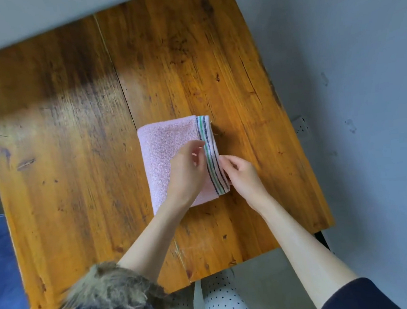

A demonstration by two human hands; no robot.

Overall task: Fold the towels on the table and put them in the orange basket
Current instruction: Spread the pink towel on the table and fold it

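One pink towel (pixel 171 154) folded near desk (pixel 74 140) right edge; left hand (pixel 186 170) fingers loosely curled on it, right hand (pixel 241 173) pinching striped edge; basket unseen, placing left.

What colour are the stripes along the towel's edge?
Green and dark blue stripes on a white band of the pink towel, seen in the head view.

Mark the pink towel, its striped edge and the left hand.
pink towel (pixel 163 155), head view, bare pink terry left of the hand
striped edge (pixel 209 151), head view, mid band
left hand (pixel 187 172), head view, back of hand
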